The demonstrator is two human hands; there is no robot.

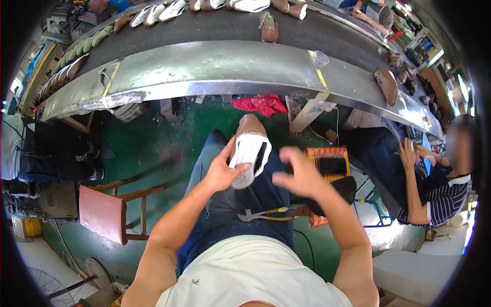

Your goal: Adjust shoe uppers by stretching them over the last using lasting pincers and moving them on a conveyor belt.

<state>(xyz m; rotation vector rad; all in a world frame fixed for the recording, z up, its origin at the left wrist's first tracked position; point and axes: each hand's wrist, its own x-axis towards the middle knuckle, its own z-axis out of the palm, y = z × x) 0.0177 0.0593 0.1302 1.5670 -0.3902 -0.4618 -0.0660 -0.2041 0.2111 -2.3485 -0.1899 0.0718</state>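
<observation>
My left hand (223,170) grips a shoe (250,145) over my lap, thumb on its pale heel end. Its toe is brown with light stitching and points away from me; the rest is white, with a dark opening along the right side. To the right of the shoe, my right hand (299,173) is held apart from it, thumb and fingers spread and a little smeared by motion. Nothing shows in that hand. A pair of pincers (265,215) with yellowish handles lies across my lap, below both hands.
A long bench with a dark belt (204,30) and metal edge (215,64) curves ahead, bearing several shoes. A patterned box (326,151) with a dark phone-like slab stands at right. A stool (103,214) is at left. Co-workers sit at right (440,189) and left (30,148).
</observation>
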